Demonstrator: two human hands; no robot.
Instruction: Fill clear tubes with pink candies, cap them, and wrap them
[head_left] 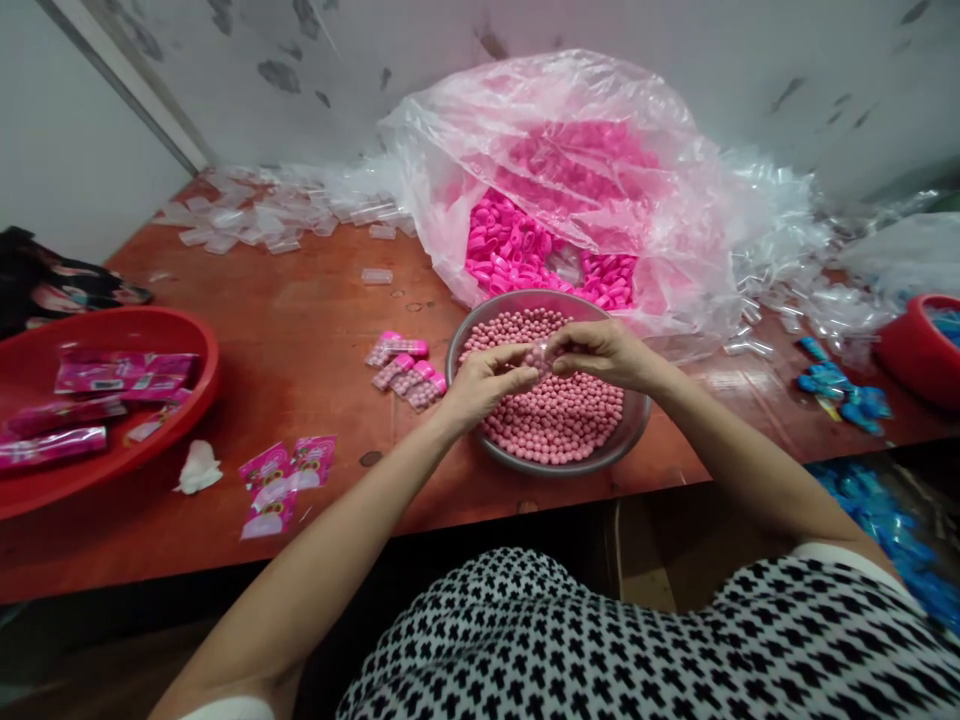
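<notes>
A metal bowl [466,335] full of small pink candy balls [555,415] sits on the red-brown table [300,330]. Both hands hover over the bowl and meet above the candies. My left hand [484,385] and my right hand [600,352] pinch a small clear plastic tube [537,355] between their fingertips. Left of the bowl lie a few filled tubes with pink caps [405,365]. Behind the bowl a large clear plastic bag [570,180] holds many pink caps [517,250].
A red basin [150,325] at the left holds pink packets [120,372]. Pink sachets [281,480] and a white tissue [199,468] lie near the front edge. Empty clear tubes [247,220] pile at the back. Blue items [840,385] and a red tub [919,350] stand at the right.
</notes>
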